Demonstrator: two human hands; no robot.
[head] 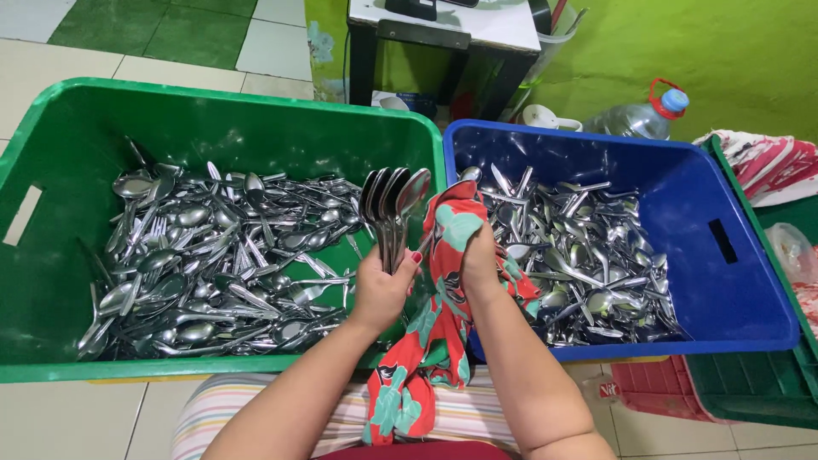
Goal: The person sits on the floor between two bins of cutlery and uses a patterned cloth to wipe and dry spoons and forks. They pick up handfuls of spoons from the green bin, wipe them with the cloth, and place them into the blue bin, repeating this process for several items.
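Hands meet over the gap between two crates. Left hand (381, 285) closed in a fist around the handles of a bunch of shiny steel spoons (394, 204); bowls fanned upward, stacked close against each other, held roughly upright above the inner edge of the green crate. Right hand (479, 260) curled shut too, gripping a red cloth with pale green flower print (443, 255). Cloth wraps over the right fingers, rises just beside the spoon bowls and appears to touch the handles between the two hands; its long tail hangs down between the forearms to the lap.

Below the arms, a striped garment in pastel colours (221, 409) covers the lap.

Left of the hands: large green plastic crate (51, 119), its floor covered by a loose heap of steel spoons and forks (221, 255). Right of the hands: blue plastic crate (741, 290), touching the green one, holding a second pile of steel cutlery (579, 255).

Farther out: clear plastic water bottle with red handle and blue cap (639, 119) behind the blue crate, against a bright green wall (733, 43). Dark green crate (758, 383) at the right edge. Pale floor tiles (68, 417) underneath.
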